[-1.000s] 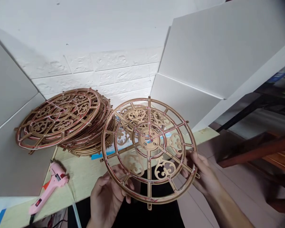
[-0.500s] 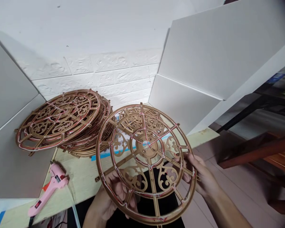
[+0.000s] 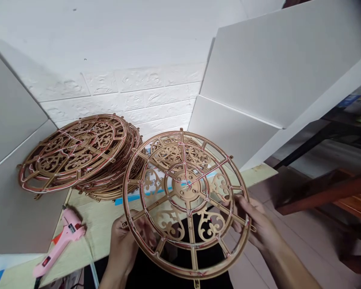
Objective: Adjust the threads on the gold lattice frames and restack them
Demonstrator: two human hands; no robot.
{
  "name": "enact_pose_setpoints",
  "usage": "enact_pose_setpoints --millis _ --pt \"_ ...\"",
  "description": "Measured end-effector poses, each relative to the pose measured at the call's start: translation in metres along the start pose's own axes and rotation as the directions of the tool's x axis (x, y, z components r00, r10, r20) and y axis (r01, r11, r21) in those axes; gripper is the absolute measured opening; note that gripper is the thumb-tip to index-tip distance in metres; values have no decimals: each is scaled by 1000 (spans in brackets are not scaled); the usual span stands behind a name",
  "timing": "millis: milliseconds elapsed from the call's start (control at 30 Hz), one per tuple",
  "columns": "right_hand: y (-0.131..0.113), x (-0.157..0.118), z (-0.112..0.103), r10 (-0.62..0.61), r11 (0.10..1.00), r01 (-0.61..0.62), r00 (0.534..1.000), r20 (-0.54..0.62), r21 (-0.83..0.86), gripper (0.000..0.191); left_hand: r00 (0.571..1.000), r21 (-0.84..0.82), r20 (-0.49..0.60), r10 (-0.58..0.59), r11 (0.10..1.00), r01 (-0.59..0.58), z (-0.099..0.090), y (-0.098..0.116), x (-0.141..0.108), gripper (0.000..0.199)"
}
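Note:
I hold a round gold-brown openwork frame [image 3: 183, 188] up in front of me, tilted toward me. It has rings, spokes, scroll ornaments, a round hub, and red and white wire strung along its rings and spokes. My left hand [image 3: 124, 241] is closed on its left rim, with the fingers partly hidden behind the openwork. On the right rim my right hand [image 3: 257, 224] grips with its thumb in front and the fingers behind. Farther left leans a stack of like round frames [image 3: 78, 140], the top one also wired.
A pink glue gun [image 3: 63, 237] with a cord lies on the pale tabletop [image 3: 100, 224] at left. More scroll pieces [image 3: 165, 154] show behind the held frame. White panels [image 3: 246, 68] flank the brick-patterned wall [image 3: 138, 86]. Wooden furniture [image 3: 333, 188] stands at right.
My left hand has moved from under the lower left of the frame out to its left rim. The frame has shifted slightly right. My right hand keeps its grip.

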State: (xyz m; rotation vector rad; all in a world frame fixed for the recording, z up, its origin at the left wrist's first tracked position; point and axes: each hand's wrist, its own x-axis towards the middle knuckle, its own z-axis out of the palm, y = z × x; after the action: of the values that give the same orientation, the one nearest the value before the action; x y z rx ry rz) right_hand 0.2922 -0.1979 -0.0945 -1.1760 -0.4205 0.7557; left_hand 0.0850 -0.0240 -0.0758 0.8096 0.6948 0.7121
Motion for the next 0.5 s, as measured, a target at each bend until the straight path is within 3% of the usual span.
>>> enact_pose_setpoints --millis 100,267,400,500 --pt "-1 -1 2 -7 1000 7 1000 -12 14 43 985 -63 -135 111 991 -120 -3 5 5 41" --pt "-3 -3 4 -2 999 0 998 -57 -39 46 921 -128 -304 244 948 -293 -3 15 5 49" --pt "-7 -4 9 -32 999 28 994 -107 -39 47 882 -67 -340 325 927 -368 -5 13 2 49" --pt "-7 -3 8 -32 998 27 994 -104 -51 47 892 31 -317 322 944 -329 -11 8 2 38"
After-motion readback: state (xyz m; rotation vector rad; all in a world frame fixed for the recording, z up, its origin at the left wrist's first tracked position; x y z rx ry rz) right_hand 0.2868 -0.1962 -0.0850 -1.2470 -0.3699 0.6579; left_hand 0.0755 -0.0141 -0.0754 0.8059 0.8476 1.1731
